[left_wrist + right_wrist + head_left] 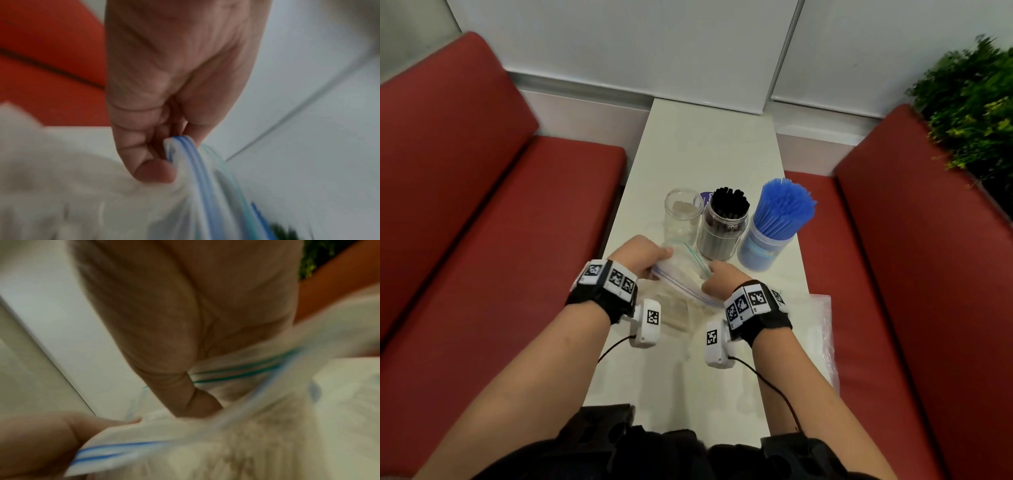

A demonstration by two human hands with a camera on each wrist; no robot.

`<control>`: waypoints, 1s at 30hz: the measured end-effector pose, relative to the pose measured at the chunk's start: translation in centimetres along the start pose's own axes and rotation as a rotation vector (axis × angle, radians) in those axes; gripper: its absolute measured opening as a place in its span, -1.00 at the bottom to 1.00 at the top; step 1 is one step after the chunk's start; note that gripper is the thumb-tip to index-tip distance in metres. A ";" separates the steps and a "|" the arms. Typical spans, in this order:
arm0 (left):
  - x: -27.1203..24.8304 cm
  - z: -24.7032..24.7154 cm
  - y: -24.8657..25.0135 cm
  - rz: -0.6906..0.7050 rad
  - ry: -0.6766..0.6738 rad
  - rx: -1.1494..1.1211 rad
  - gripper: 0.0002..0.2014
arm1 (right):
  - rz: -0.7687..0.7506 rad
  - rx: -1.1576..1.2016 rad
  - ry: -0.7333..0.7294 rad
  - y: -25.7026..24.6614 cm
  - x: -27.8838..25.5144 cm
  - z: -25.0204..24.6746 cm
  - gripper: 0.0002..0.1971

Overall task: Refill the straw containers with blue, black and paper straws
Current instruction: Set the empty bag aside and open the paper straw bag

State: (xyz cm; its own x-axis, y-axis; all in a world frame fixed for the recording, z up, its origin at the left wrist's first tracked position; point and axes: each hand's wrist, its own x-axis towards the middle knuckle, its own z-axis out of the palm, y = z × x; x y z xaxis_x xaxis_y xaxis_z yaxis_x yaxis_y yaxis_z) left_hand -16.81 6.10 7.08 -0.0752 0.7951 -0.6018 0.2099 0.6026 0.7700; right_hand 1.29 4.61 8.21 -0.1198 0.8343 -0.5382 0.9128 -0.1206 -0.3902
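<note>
On the white table [709, 147] stand an empty clear jar [683, 216], a jar of black straws [724, 226] and a tub packed with blue straws [774, 226]. Just in front of them I hold a clear zip bag [678, 284] of pale paper straws [674, 317] between both hands. My left hand [643, 258] pinches the blue-striped lip of the bag [197, 186] between thumb and curled fingers [154, 172]. My right hand [717, 279] holds the opposite, green-striped lip, its thumb [197, 402] dug into the bag's mouth [246, 443]. Its other fingers are hidden.
A second, flat clear plastic bag [822, 329] lies at the table's right edge, overhanging it. Red padded benches [500, 222] flank the narrow table on both sides. A leafy plant [972, 102] stands at the far right, a white wall behind.
</note>
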 end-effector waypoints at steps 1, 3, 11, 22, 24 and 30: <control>0.0 -0.2 -0.1 -0.062 -0.018 -0.187 -0.72 | 0.021 -0.018 0.022 0.2 0.1 -0.1 -0.63; -0.1 -0.5 -0.4 -0.136 -0.053 -0.428 -0.71 | 0.098 -0.023 0.086 0.6 0.5 -0.4 -0.64; 0.7 -1.0 -2.1 -0.344 -0.130 -0.911 -0.70 | 0.198 0.932 0.090 2.2 1.3 -0.6 -0.65; 0.9 0.6 -3.7 -0.465 -0.181 -0.852 -0.65 | 0.236 1.560 -0.111 1.8 -1.8 -0.9 -0.73; 0.7 1.1 -3.6 -0.454 -0.206 -0.807 -0.64 | 0.276 1.604 -0.178 1.8 -1.8 -0.6 -0.85; 0.2 1.6 -3.5 -0.351 -0.045 -0.638 -0.66 | 0.302 1.605 -0.215 2.2 -0.8 0.4 -0.51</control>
State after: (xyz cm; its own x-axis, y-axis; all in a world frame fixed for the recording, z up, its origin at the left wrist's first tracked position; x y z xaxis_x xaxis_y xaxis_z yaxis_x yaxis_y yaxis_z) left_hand -15.96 4.04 3.91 0.0089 0.5527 -0.8333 -0.4294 0.7547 0.4960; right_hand 3.25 3.51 7.51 -0.1975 0.6094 -0.7679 -0.3835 -0.7689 -0.5116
